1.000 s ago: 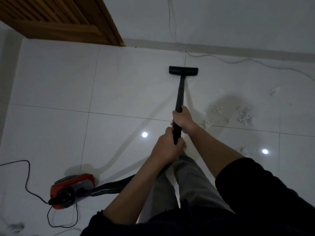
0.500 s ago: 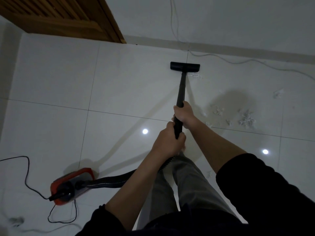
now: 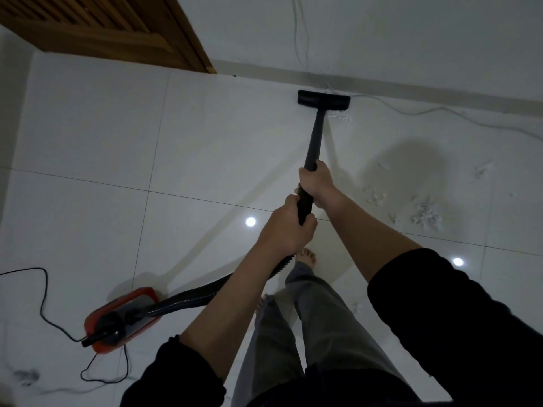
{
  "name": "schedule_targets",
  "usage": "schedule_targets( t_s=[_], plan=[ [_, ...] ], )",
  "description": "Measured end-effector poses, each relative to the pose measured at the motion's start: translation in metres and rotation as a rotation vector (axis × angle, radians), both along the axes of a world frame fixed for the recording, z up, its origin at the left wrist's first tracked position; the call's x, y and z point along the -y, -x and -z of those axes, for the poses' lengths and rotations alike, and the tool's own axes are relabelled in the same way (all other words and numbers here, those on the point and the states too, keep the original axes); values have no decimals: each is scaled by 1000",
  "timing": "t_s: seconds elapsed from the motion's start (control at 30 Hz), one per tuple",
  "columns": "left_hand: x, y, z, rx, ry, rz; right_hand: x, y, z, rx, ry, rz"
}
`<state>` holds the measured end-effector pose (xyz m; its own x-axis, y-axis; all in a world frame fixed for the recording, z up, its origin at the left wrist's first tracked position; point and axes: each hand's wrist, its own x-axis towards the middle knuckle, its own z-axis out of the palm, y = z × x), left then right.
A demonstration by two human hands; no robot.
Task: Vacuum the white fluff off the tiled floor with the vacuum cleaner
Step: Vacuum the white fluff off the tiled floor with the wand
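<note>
wooden slatted door point(image 3: 117, 30) at 11 o'clock, its foot meeting the floor | white wall point(image 3: 411, 33) from 12 to 2 o'clock | pale cable point(image 3: 417, 113) down the wall at 12, then trailing over the floor towards 3 | dark smudge point(image 3: 26, 377) at 8 o'clock

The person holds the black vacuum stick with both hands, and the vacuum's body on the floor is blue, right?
Not quite. Both hands, left hand and right hand, do hold the black vacuum stick, but the head view shows the vacuum's body is red, not blue.
</note>
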<state>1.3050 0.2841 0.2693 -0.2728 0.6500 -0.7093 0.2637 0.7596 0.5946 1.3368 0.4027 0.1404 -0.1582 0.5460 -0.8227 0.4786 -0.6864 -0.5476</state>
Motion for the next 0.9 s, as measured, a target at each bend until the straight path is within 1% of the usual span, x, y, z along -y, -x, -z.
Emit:
schedule_targets(
  t_s=[0.33, 0.5, 0.9],
  plan=[
    [-27, 1, 8, 6, 1, 9, -26, 2, 1, -20, -19, 21],
    [-18, -6, 1, 2, -19, -5, -18, -6, -2, -17, -25, 12],
    [13, -34, -11, -8, -56, 45, 7, -40, -16, -30, -73, 22]
  ],
)
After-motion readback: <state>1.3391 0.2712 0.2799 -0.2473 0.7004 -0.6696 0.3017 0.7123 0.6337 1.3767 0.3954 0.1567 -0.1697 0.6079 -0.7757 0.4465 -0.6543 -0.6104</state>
